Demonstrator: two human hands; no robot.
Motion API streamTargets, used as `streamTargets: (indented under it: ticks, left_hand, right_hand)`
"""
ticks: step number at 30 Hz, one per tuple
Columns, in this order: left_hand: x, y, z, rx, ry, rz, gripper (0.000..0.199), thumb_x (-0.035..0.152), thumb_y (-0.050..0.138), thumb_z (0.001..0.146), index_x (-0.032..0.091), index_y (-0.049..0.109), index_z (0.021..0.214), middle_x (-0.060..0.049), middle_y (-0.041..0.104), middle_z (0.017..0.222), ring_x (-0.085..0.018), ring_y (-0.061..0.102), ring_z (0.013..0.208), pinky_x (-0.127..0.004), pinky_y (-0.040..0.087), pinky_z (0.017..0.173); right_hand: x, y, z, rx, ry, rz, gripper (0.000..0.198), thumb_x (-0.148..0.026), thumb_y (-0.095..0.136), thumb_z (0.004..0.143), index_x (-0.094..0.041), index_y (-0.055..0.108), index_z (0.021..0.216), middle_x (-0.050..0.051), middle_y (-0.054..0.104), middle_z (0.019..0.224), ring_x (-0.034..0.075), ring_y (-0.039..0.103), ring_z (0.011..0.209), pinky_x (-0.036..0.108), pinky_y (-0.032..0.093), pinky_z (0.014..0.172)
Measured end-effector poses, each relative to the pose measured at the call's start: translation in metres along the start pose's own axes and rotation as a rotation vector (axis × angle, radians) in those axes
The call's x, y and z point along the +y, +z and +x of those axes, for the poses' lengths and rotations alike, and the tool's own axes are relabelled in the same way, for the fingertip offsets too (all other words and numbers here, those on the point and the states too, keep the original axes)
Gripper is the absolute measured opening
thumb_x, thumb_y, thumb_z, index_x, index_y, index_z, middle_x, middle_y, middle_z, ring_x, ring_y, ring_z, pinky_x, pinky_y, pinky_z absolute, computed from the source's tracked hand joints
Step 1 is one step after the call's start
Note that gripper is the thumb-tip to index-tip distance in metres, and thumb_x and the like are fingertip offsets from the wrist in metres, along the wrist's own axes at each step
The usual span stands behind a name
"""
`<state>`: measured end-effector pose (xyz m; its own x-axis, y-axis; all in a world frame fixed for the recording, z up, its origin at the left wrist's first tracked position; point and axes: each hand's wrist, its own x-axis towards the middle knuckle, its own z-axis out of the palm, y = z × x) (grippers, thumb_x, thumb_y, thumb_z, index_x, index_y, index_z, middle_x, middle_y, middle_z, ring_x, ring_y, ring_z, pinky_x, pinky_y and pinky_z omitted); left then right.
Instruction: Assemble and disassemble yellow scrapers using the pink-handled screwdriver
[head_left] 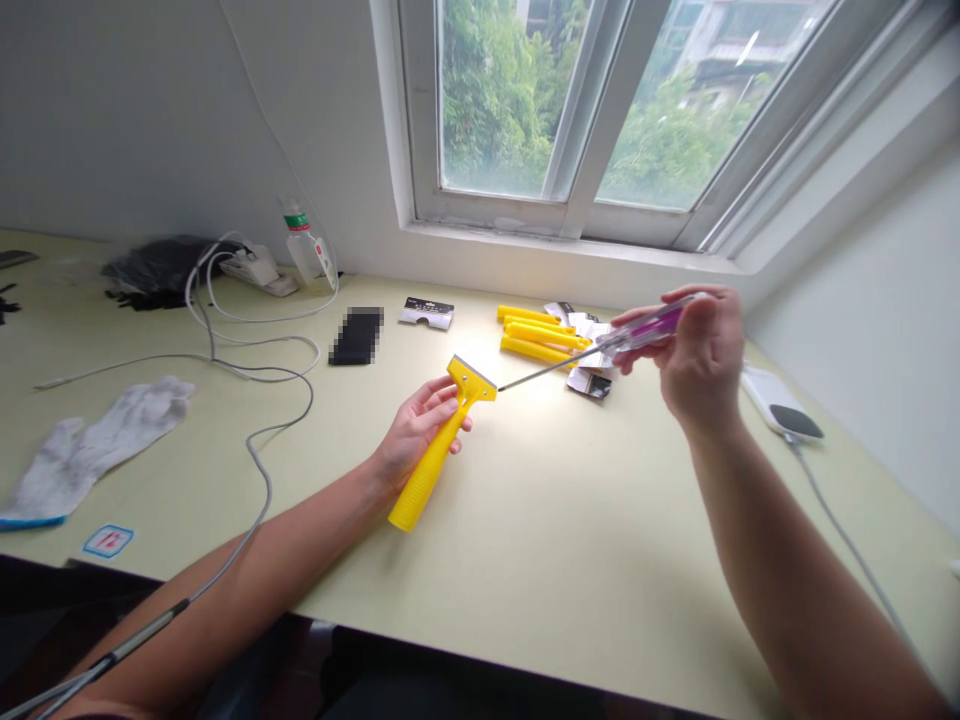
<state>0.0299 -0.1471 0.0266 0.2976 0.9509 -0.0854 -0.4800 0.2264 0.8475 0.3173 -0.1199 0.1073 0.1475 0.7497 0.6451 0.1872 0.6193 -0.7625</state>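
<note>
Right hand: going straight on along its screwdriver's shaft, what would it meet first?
Probably the head of the yellow scraper, held in the left hand; the tip of the screwdriver appears right beside it, though depth is unclear.

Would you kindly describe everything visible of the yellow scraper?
The yellow scraper looks plastic, with a ribbed handle, a flared head bearing two screw-like dots and a grey edge. The left hand holds it tilted, head pointing away, over the table. A screwdriver has its tip by the head's right corner, contact unclear.
</note>
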Motion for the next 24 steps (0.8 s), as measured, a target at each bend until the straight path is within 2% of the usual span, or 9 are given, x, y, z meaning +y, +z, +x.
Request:
streamTargets:
  ticks: [4,8,13,17,24]
  left_hand:
    - [0.001,0.001,0.000,0.021,0.007,-0.006,0.044,0.022,0.078,0.074,0.022,0.060,0.114,-0.008,0.057,0.119,-0.014,0.065,0.072,-0.020,0.049,0.046]
    - [0.000,0.001,-0.001,0.008,-0.001,-0.004,0.044,0.022,0.077,0.075,0.021,0.060,0.115,-0.009,0.057,0.119,-0.014,0.065,0.072,-0.020,0.049,0.046]
    - [-0.001,-0.001,-0.001,0.003,-0.006,-0.010,0.044,0.022,0.078,0.075,0.022,0.060,0.115,-0.008,0.057,0.119,-0.014,0.065,0.072,-0.020,0.049,0.046]
    - [-0.001,0.000,0.000,0.005,-0.004,-0.014,0.045,0.022,0.079,0.073,0.021,0.060,0.114,-0.008,0.058,0.117,-0.015,0.065,0.072,-0.020,0.049,0.046]
    - [-0.002,-0.002,0.001,-0.010,-0.006,-0.023,0.042,0.021,0.076,0.076,0.022,0.061,0.115,-0.008,0.058,0.117,-0.015,0.066,0.072,-0.019,0.049,0.046]
  right_hand:
    - [-0.012,0.005,-0.001,0.065,-0.059,0.107,0.023,-0.052,0.042,0.099,-0.029,0.047,0.100,0.003,0.070,0.079,0.022,0.071,0.069,0.036,0.055,0.055]
    - [-0.019,0.008,-0.002,0.092,-0.077,0.144,0.022,-0.049,0.039,0.100,-0.029,0.048,0.101,0.005,0.070,0.082,0.023,0.071,0.074,0.040,0.055,0.060]
    - [-0.017,0.009,-0.002,0.074,-0.068,0.064,0.028,-0.057,0.037,0.099,-0.030,0.047,0.101,0.004,0.070,0.083,0.023,0.071,0.072,0.037,0.053,0.051]
    - [-0.012,0.011,-0.001,0.068,-0.088,0.116,0.032,-0.060,0.040,0.097,-0.030,0.049,0.099,0.003,0.071,0.081,0.022,0.069,0.062,0.035,0.050,0.042]
    - [-0.008,0.012,-0.001,0.055,-0.076,0.132,0.032,-0.060,0.042,0.096,-0.029,0.049,0.100,0.003,0.072,0.082,0.020,0.066,0.053,0.035,0.048,0.038]
